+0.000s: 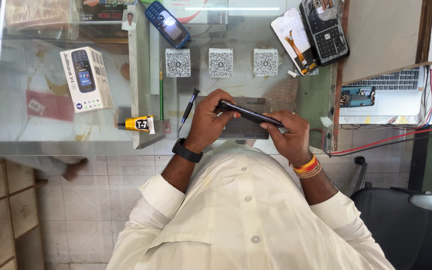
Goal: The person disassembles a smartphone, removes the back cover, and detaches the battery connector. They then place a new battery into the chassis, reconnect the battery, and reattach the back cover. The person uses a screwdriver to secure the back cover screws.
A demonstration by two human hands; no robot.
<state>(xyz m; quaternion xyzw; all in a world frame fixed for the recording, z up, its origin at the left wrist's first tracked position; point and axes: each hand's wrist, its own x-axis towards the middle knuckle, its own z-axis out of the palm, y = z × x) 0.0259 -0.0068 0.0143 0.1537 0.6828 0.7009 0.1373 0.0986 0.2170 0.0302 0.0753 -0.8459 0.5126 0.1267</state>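
Observation:
I hold a dark smartphone (250, 114) edge-on above a grey work mat (248, 131) on the glass counter. My left hand (210, 120), with a black watch on the wrist, grips the phone's left end, fingers curled over its edge. My right hand (290, 134), with coloured thread bands on the wrist, holds the phone's right end from below. The phone lies tilted, its left end higher in the view.
A small screwdriver (189, 108), a yellow glue tube (139, 123) and a green pencil (161, 95) lie left of the mat. A phone box (87, 77), a blue keypad phone (168, 23), opened phone parts (309, 37), three square code cards (220, 62) and a laptop (386, 92) surround it.

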